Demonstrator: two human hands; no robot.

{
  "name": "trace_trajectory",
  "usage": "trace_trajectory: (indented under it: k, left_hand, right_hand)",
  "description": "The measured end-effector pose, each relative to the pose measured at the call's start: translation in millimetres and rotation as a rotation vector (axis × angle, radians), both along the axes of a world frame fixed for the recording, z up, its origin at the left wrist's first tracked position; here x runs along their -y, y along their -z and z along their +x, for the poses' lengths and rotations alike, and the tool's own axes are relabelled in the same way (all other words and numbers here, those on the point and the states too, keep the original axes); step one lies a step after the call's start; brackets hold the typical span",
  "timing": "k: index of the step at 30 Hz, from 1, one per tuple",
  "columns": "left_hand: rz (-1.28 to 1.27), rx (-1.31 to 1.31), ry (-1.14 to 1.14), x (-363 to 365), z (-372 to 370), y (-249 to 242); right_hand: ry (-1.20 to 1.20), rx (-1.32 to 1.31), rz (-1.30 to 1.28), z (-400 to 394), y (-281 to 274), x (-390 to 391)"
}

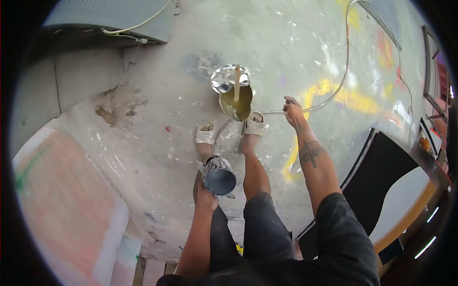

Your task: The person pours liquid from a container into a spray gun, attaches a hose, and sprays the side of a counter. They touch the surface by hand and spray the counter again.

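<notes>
My left hand (206, 199) is wrapped round the side of a metal cup (219, 182), which is tilted so that its round mouth and grey inside face me. Above the floor, to the right, is my right hand (293, 110), its fingers partly bent and apart, with nothing visible in them. Between the hands and farther forward, a metal can (236, 106) with a yellowish inside stands on the floor near my feet. A flat wooden stick (237, 83) leans in its mouth. Crumpled shiny foil-like material (222, 77) is at the can's far side.
A thin hose (347, 66) curves over the paint-stained floor (167, 95), passes behind the can and runs between my sandalled feet toward the cup. A pink-smeared panel (71, 200) lies at left. Black and white panels (377, 176) stand at right. A grey cabinet (109, 19) is at upper left.
</notes>
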State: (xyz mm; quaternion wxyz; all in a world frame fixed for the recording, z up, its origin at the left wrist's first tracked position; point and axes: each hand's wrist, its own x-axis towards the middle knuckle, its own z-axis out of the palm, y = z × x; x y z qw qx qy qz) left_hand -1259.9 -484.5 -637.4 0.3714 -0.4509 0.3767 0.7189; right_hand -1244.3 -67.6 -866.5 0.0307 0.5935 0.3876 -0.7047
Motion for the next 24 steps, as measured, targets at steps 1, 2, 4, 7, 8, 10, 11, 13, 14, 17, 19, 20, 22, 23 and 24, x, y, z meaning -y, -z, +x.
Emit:
trace_trajectory:
  k: [1,2,4,7,8,10,11,13,14,17,19,20,22,23,24]
  left_hand:
    - [-0.027,0.006,-0.011,-4,7,1]
    - [-0.056,0.013,-0.027,-11,13,0]
    - [-0.039,-0.019,-0.008,-24,23,-2]
    - [-0.047,-0.044,0.019,-40,33,-2]
    - [-0.071,-0.028,0.023,-45,37,-3]
    - [-0.094,-0.035,0.014,-58,33,-10]
    - [-0.113,-0.044,0.012,-63,32,-12]
    - [-0.106,-0.057,-0.029,-67,32,-12]
    - [-0.090,-0.075,-0.059,-70,30,-11]
    - [-0.091,-0.052,-0.102,-80,19,-14]
    - [-0.094,-0.066,-0.102,-80,19,-13]
    - [-0.094,-0.078,-0.096,-80,18,-12]
    - [-0.114,-0.081,-0.108,-79,18,-9]
    - [-0.132,-0.082,-0.115,-78,18,-8]
    - [-0.135,-0.084,-0.121,-77,18,-6]
  right_hand:
    - [-0.024,-0.002,0.030,-4,10,0]
    - [0.019,-0.009,-0.004,-3,19,-2]
    - [-0.003,-0.052,-0.058,2,28,-15]
    - [-0.036,-0.093,-0.105,-3,28,-27]
    - [-0.051,-0.085,-0.098,-6,24,-31]
    - [-0.075,-0.009,-0.090,-17,12,-33]
    - [-0.091,0.065,-0.077,-16,17,-35]
    - [-0.278,0.061,-0.111,-14,25,-42]
    - [-0.455,0.052,-0.137,-17,25,-43]
    - [-0.582,0.040,0.062,-34,8,-25]
    - [-1.002,0.129,0.296,-40,8,-26]
    - [-1.411,0.221,0.543,-43,9,-26]
    - [-1.162,0.266,0.415,-66,-2,-12]
    - [-0.907,0.310,0.287,-75,-6,-6]
    - [-1.036,0.220,0.546,-77,10,-2]
